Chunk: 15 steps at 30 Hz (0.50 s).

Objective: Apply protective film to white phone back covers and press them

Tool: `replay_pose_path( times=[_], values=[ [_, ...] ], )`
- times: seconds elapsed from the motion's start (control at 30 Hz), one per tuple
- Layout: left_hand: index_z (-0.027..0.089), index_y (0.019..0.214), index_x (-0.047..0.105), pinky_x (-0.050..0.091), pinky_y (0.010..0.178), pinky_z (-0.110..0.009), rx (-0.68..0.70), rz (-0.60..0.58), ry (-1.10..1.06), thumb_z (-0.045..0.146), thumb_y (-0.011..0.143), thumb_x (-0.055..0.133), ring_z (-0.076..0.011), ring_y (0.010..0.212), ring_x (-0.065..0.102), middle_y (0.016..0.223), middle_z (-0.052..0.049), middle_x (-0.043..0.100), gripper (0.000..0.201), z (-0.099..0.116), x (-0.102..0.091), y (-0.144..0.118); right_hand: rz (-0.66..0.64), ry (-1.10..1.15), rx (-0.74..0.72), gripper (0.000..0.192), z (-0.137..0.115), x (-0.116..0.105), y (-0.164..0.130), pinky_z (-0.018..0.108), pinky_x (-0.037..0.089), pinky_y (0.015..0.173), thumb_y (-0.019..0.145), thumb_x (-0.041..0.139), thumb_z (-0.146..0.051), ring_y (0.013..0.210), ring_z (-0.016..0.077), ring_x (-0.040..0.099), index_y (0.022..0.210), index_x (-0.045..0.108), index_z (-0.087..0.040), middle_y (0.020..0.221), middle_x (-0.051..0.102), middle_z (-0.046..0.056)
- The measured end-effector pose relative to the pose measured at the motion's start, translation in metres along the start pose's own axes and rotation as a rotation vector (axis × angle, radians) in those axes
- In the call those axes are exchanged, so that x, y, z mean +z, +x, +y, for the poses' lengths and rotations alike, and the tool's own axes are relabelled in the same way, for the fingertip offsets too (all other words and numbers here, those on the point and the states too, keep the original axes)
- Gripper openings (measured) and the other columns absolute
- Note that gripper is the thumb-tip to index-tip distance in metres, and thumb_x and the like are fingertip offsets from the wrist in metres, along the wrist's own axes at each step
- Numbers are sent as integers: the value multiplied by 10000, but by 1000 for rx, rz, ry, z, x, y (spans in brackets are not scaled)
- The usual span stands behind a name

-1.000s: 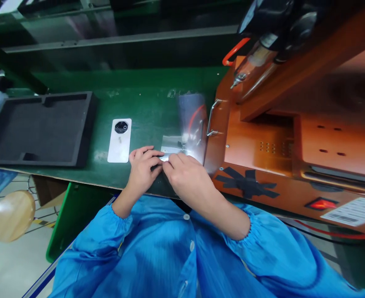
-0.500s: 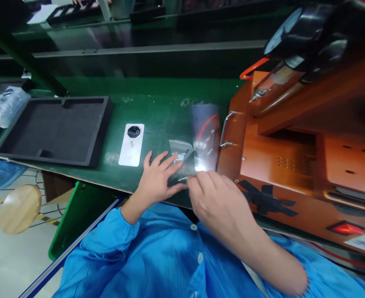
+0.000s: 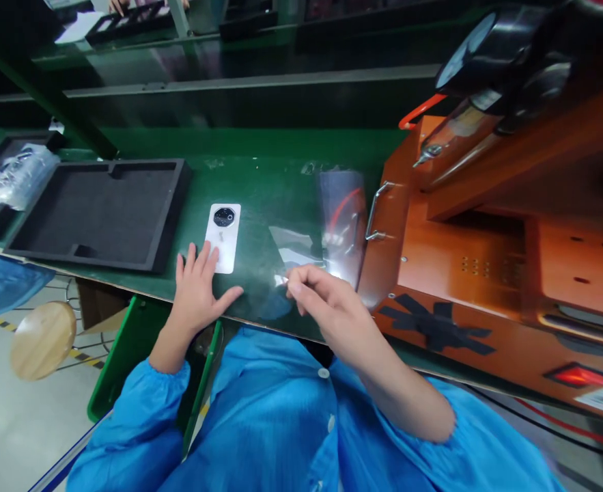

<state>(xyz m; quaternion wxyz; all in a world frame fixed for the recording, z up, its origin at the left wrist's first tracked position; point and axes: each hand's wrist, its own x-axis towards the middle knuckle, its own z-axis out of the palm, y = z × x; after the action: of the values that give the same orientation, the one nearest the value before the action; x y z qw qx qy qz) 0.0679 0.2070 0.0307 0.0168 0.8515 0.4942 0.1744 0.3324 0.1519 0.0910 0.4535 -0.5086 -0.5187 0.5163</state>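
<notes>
Head view: the left hand (image 3: 197, 290) has left the clear film and now lies flat and open on the green bench (image 3: 260, 184), its fingertips touching the near end of the white phone (image 3: 222, 237), which lies camera side up in the same spot as half a second ago. The right hand (image 3: 326, 304) has drawn back toward the body and pinches a corner of the clear film (image 3: 293, 256) between thumb and fingers; the film's far part rests on the bench beside the orange fixture (image 3: 465, 273). So the two-handed hold on the film has split: one hand on the phone, the other keeping the film. The black foam tray (image 3: 99, 212) sits untouched to the left.
</notes>
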Motion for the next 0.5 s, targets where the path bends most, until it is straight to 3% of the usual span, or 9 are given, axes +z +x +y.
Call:
replay_pose_path(
  times=[0.1, 0.27, 0.33, 0.5],
  values=[
    [107, 1551, 510, 331, 1199, -621, 78, -21, 77, 815, 914, 584, -468, 1441, 505, 1560, -276, 549, 956, 17, 1, -30, -31, 224, 160, 325, 12, 12, 25, 281, 377, 624, 954, 614, -497, 680, 140, 468, 809, 596, -207, 793, 561, 0],
    [171, 1440, 625, 391, 1039, -471, 110, 47, 90, 463, 1022, 661, -316, 1180, 633, 1338, -162, 723, 511, 75, 13, -58, -10, 297, 283, 235, 16, 16, 46, 261, 319, 583, 881, 680, -407, 683, 134, 441, 789, 637, -195, 807, 579, 19],
    [178, 1431, 630, 396, 1061, -455, 161, 95, 6, 425, 1016, 685, -298, 1186, 643, 1288, -140, 747, 485, 80, 20, -59, 14, 287, 307, 211, 16, 13, 49, 257, 304, 568, 879, 685, -376, 677, 134, 426, 781, 638, -195, 789, 566, 19],
    [159, 1422, 628, 385, 1197, -496, 202, 148, -100, 532, 983, 713, -347, 1409, 589, 1429, -191, 687, 582, 66, 37, -61, 28, 199, 332, 191, 16, 5, 55, 263, 259, 552, 870, 681, -308, 654, 129, 408, 733, 625, -188, 743, 546, 19]
  ],
)
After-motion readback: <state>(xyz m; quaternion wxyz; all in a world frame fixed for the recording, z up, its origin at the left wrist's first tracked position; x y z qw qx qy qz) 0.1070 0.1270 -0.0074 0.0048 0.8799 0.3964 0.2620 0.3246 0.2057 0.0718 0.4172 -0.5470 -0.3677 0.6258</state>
